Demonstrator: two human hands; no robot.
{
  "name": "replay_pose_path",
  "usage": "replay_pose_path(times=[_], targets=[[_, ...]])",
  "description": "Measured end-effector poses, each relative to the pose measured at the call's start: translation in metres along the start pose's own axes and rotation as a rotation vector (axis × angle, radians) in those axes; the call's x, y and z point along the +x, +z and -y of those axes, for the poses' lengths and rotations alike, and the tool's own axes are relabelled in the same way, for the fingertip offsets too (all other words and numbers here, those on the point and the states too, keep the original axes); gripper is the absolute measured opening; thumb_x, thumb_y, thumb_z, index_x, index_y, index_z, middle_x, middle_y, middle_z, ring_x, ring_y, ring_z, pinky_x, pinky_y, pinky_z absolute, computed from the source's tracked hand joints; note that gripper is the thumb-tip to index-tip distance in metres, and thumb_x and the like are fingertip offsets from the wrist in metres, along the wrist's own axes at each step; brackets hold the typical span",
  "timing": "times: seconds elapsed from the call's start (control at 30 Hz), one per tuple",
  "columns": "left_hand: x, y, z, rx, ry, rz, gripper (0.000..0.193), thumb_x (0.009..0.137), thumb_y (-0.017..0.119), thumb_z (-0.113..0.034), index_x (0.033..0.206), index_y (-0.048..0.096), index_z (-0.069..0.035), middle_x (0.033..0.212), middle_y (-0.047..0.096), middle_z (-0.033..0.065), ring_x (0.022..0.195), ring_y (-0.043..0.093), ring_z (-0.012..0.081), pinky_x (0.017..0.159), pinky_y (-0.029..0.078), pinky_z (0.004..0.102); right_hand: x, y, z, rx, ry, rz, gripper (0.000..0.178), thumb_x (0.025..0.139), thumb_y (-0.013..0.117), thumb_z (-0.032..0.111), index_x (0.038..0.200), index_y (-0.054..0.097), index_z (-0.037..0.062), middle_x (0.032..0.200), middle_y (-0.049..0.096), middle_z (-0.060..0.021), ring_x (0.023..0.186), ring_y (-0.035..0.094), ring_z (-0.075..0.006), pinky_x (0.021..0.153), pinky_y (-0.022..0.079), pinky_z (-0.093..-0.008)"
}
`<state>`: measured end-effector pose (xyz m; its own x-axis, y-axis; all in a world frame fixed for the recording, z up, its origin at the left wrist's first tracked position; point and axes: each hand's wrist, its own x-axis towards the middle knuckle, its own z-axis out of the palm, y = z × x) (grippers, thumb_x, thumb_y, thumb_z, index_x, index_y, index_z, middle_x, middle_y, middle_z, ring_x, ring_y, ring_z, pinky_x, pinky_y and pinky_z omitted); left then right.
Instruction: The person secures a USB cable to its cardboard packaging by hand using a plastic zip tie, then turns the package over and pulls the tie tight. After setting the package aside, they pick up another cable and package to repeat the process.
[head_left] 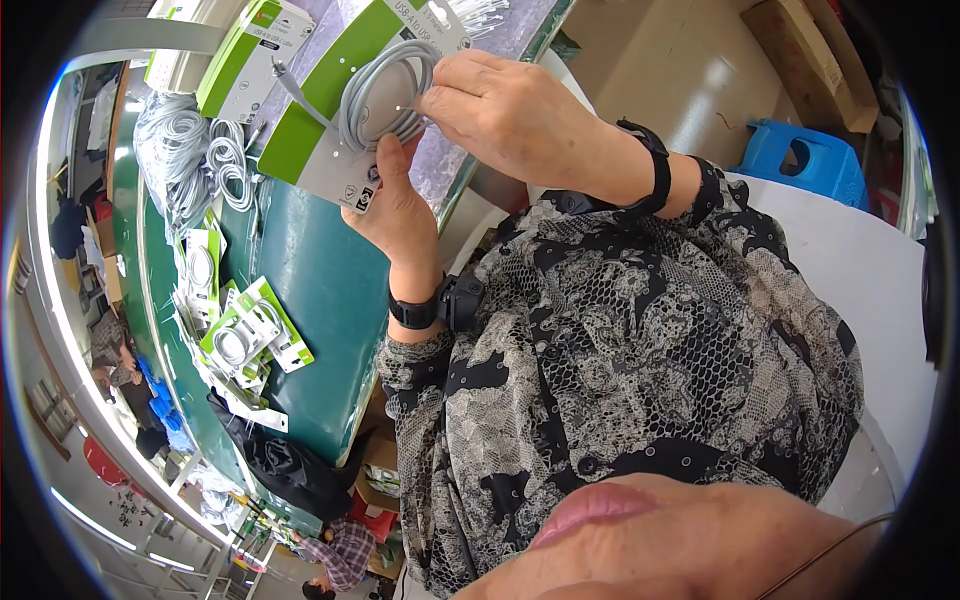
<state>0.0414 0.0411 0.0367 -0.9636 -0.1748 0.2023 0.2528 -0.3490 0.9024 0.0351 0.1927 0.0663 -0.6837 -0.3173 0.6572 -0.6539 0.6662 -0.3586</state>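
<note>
The left hand (395, 205) grips the lower edge of a green-and-white backing card (330, 130), thumb pressed up against its face; the right hand (505, 110) closes its fingers on the coiled grey cable (385, 90) lying against that card, held above the near edge of the green tabletop (320, 290); a second card (250, 60) lies just beyond; loose grey cable coils (190, 160) are heaped toward the tabletop's far left side; finished carded cables (245, 335) lie scattered along its left edge; a blue plastic stool (800, 160) stands well apart on the floor.
</note>
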Motion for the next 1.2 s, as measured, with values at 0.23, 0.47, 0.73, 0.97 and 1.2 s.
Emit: replay_pose_path(times=[0.23, 0.47, 0.73, 0.97, 1.2], targets=[[0.000, 0.001, 0.003, 0.031, 0.049, 0.003, 0.023, 0.089, 0.058, 0.001, 0.111, 0.055, 0.009, 0.102, 0.064, 0.0158, 0.085, 0.065, 0.0218, 0.079, 0.059, 0.0375, 0.002, 0.003, 0.001, -0.012, 0.023, -0.015, 0.018, 0.074, 0.066, 0.003, 0.089, 0.058, 0.0031, 0.084, 0.056, -0.0089, 0.080, 0.059, -0.0258, 0.068, 0.051, -0.0339], [-0.004, -0.003, 0.007, 0.212, 0.073, -0.023, 0.022, 0.088, 0.059, 0.001, 0.109, 0.056, 0.008, 0.100, 0.064, 0.0140, 0.085, 0.065, 0.0199, 0.078, 0.058, 0.0358, 0.004, 0.008, -0.003, 0.016, 0.000, 0.000, 0.019, 0.076, 0.066, 0.005, 0.093, 0.057, 0.0037, 0.087, 0.057, -0.0103, 0.081, 0.060, -0.0266, 0.068, 0.051, -0.0338], [0.007, -0.007, -0.009, -0.139, -0.172, -0.007, 0.029, 0.093, 0.054, -0.006, 0.119, 0.049, 0.004, 0.111, 0.060, 0.0131, 0.093, 0.063, 0.0211, 0.081, 0.056, 0.0374, -0.004, -0.001, -0.031, 0.255, 0.189, -0.204, 0.014, 0.082, 0.065, 0.009, 0.094, 0.060, 0.0057, 0.092, 0.061, -0.0072, 0.076, 0.062, -0.0197, 0.062, 0.050, -0.0286], [-0.007, 0.004, -0.025, -0.197, -0.323, 0.038, 0.031, 0.094, 0.052, -0.007, 0.123, 0.045, 0.001, 0.113, 0.059, 0.0132, 0.096, 0.064, 0.0244, 0.083, 0.055, 0.0408, -0.041, 0.077, -0.071, 0.860, 0.222, -0.086, 0.037, 0.078, 0.072, 0.008, 0.113, 0.060, 0.0043, 0.103, 0.064, -0.0076, 0.088, 0.061, -0.0135, 0.074, 0.050, -0.0277], [-0.014, -0.002, -0.026, -0.183, -0.323, 0.058, 0.032, 0.094, 0.052, -0.006, 0.124, 0.044, 0.001, 0.114, 0.058, 0.0139, 0.097, 0.063, 0.0258, 0.084, 0.056, 0.0428, -0.044, 0.087, -0.062, 0.661, 0.011, -0.032, 0.040, 0.074, 0.075, 0.011, 0.111, 0.061, 0.0034, 0.104, 0.063, -0.0094, 0.093, 0.060, -0.0185, 0.077, 0.049, -0.0329]])
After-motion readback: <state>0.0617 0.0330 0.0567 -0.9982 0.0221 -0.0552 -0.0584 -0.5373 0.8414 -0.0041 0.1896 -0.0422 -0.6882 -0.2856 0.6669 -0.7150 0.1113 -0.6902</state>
